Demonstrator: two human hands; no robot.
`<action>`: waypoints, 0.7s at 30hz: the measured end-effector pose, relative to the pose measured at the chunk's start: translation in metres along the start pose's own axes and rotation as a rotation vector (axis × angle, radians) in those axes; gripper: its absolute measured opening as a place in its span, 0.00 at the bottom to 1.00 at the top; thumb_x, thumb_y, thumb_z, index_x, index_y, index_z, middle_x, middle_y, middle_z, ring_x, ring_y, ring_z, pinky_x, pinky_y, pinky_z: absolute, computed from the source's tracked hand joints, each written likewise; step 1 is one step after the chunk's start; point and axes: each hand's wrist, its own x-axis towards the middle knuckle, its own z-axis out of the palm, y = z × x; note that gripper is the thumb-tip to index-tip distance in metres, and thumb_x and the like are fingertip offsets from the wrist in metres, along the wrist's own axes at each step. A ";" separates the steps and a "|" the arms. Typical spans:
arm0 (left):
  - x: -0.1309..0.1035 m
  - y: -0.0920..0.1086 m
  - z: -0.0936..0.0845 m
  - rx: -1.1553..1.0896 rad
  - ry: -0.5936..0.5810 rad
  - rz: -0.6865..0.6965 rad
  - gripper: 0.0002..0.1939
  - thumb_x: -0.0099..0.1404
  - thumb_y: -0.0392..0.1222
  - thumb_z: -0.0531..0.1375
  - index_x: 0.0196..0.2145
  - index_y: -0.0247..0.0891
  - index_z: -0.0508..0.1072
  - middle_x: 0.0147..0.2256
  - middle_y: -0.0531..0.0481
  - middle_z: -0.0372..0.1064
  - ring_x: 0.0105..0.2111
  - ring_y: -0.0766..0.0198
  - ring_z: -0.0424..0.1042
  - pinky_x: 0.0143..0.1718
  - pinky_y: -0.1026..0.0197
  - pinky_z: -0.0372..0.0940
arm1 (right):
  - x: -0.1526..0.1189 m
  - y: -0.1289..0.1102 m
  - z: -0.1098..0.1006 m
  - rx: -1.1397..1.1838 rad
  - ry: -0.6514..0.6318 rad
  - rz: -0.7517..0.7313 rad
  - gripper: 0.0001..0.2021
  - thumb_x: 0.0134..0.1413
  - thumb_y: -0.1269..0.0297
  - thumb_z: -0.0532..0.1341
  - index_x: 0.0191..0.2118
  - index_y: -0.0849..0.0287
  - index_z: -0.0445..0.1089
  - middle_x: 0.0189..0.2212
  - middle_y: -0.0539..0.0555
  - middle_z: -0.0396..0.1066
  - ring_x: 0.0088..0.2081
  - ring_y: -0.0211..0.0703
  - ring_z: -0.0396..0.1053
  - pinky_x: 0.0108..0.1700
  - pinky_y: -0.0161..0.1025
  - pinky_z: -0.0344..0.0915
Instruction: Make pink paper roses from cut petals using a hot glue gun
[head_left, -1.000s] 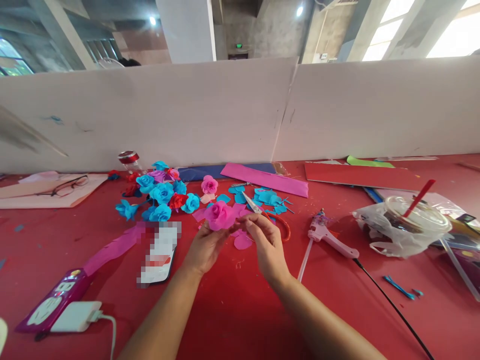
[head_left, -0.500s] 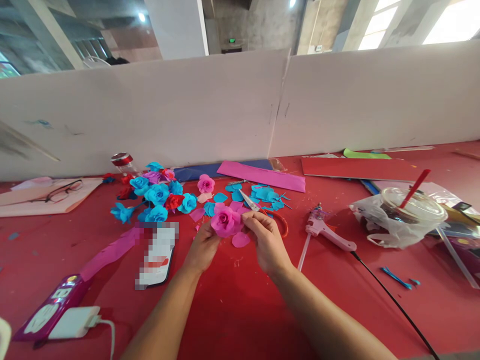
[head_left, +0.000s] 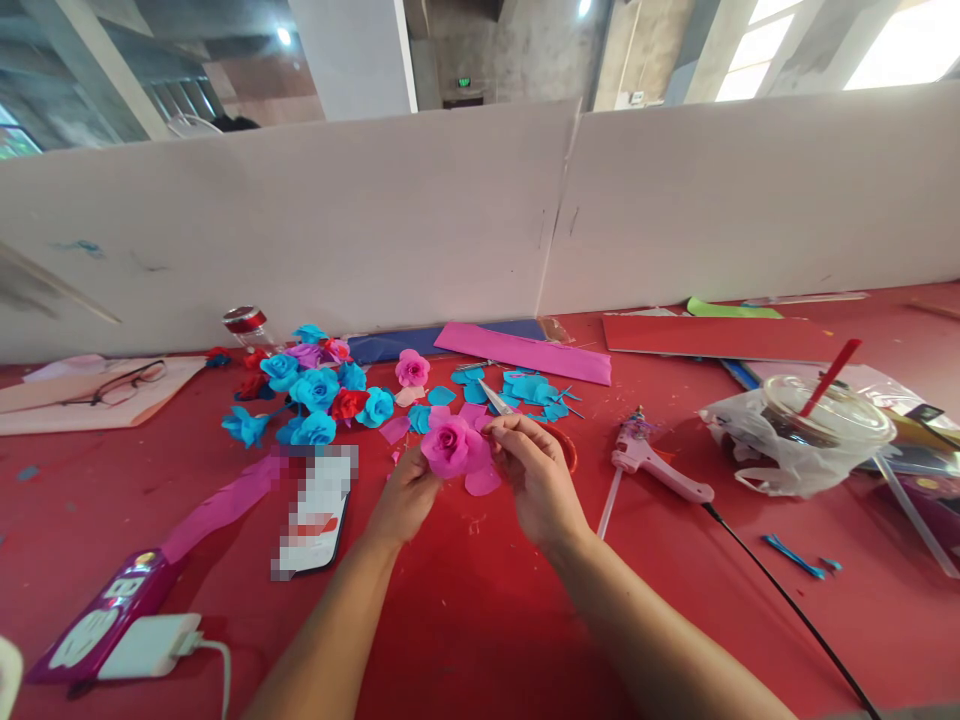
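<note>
A pink paper rose [head_left: 448,445] is held up over the red table, its petals layered round a tight centre. My left hand [head_left: 407,500] grips it from below at the left. On the flower's right edge, my right hand [head_left: 538,482] has its fingertips pinched at an outer petal. Beneath the flower, a loose pink petal [head_left: 482,484] lies on the table. Scissors [head_left: 495,398] with orange handles rest just behind my right hand, which partly hides them. Cut blue petals [head_left: 529,385] lie around the blades, and a smaller pink rose [head_left: 412,368] stands behind.
Blue, red and purple paper flowers [head_left: 313,390] are bunched at the left, near a phone [head_left: 319,515]. On the right are a pink glue gun [head_left: 660,470] with a black cord and a lidded cup [head_left: 825,410] in a plastic bag. A white partition [head_left: 300,230] bounds the back.
My right fingers have shifted slightly along the flower's right edge and curled more. The flower and my left hand are almost where they were.
</note>
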 end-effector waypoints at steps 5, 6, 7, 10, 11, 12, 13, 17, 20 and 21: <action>-0.002 0.005 0.004 -0.183 -0.094 -0.037 0.12 0.56 0.41 0.65 0.40 0.41 0.77 0.40 0.48 0.75 0.46 0.54 0.69 0.50 0.53 0.62 | 0.001 -0.005 -0.005 -0.180 -0.097 -0.198 0.03 0.49 0.66 0.61 0.33 0.54 0.71 0.30 0.48 0.66 0.31 0.37 0.62 0.33 0.34 0.60; -0.002 0.008 0.005 -0.244 -0.106 -0.044 0.13 0.56 0.41 0.65 0.41 0.42 0.77 0.41 0.48 0.75 0.47 0.55 0.70 0.51 0.52 0.61 | 0.001 -0.008 -0.007 -0.259 -0.121 -0.258 0.04 0.50 0.67 0.61 0.34 0.54 0.71 0.30 0.49 0.66 0.32 0.38 0.63 0.35 0.36 0.60; -0.003 0.010 0.007 -0.301 -0.113 -0.053 0.13 0.56 0.41 0.65 0.41 0.44 0.77 0.41 0.49 0.75 0.46 0.55 0.70 0.51 0.52 0.61 | 0.002 -0.011 -0.008 -0.345 -0.140 -0.332 0.05 0.50 0.68 0.61 0.34 0.54 0.71 0.30 0.49 0.67 0.33 0.39 0.64 0.37 0.37 0.61; -0.004 0.015 0.010 -0.407 -0.118 -0.077 0.12 0.54 0.40 0.67 0.38 0.46 0.79 0.37 0.52 0.77 0.42 0.58 0.73 0.50 0.53 0.63 | 0.003 -0.020 -0.010 -0.589 -0.177 -0.579 0.07 0.49 0.73 0.61 0.33 0.54 0.72 0.32 0.51 0.68 0.38 0.42 0.66 0.44 0.43 0.62; -0.005 0.016 0.011 -0.421 -0.117 -0.081 0.11 0.53 0.39 0.67 0.37 0.45 0.79 0.35 0.52 0.77 0.41 0.59 0.73 0.49 0.54 0.64 | 0.003 -0.023 -0.011 -0.644 -0.186 -0.638 0.08 0.49 0.74 0.60 0.33 0.54 0.72 0.32 0.51 0.69 0.39 0.43 0.66 0.45 0.44 0.62; -0.005 0.016 0.011 -0.431 -0.116 -0.082 0.11 0.53 0.38 0.67 0.36 0.45 0.79 0.35 0.52 0.77 0.40 0.60 0.73 0.48 0.55 0.64 | 0.003 -0.024 -0.011 -0.685 -0.194 -0.681 0.08 0.49 0.74 0.60 0.34 0.54 0.72 0.32 0.51 0.70 0.39 0.43 0.67 0.46 0.45 0.62; -0.005 0.016 0.011 -0.438 -0.116 -0.084 0.11 0.53 0.38 0.67 0.36 0.45 0.79 0.35 0.52 0.77 0.39 0.61 0.73 0.47 0.56 0.65 | 0.003 -0.025 -0.011 -0.717 -0.199 -0.710 0.08 0.49 0.74 0.61 0.34 0.53 0.72 0.32 0.51 0.70 0.39 0.44 0.67 0.46 0.45 0.62; -0.006 0.016 0.010 -0.449 -0.140 -0.107 0.10 0.54 0.36 0.67 0.36 0.44 0.80 0.34 0.51 0.77 0.37 0.62 0.73 0.44 0.57 0.66 | 0.003 -0.024 -0.010 -0.794 -0.193 -0.773 0.07 0.49 0.72 0.62 0.35 0.54 0.72 0.32 0.52 0.70 0.38 0.44 0.68 0.43 0.46 0.63; -0.008 0.014 0.010 -0.449 -0.140 -0.118 0.11 0.54 0.36 0.67 0.37 0.44 0.79 0.34 0.51 0.76 0.37 0.61 0.73 0.43 0.57 0.66 | 0.005 -0.023 -0.010 -0.841 -0.186 -0.833 0.07 0.49 0.72 0.62 0.34 0.54 0.73 0.31 0.52 0.69 0.37 0.44 0.67 0.42 0.46 0.63; -0.008 0.014 0.010 -0.445 -0.139 -0.122 0.12 0.54 0.36 0.66 0.38 0.44 0.79 0.33 0.50 0.76 0.36 0.61 0.73 0.42 0.57 0.66 | 0.005 -0.022 -0.011 -0.852 -0.183 -0.855 0.07 0.49 0.73 0.62 0.34 0.54 0.73 0.31 0.52 0.69 0.36 0.43 0.67 0.41 0.45 0.63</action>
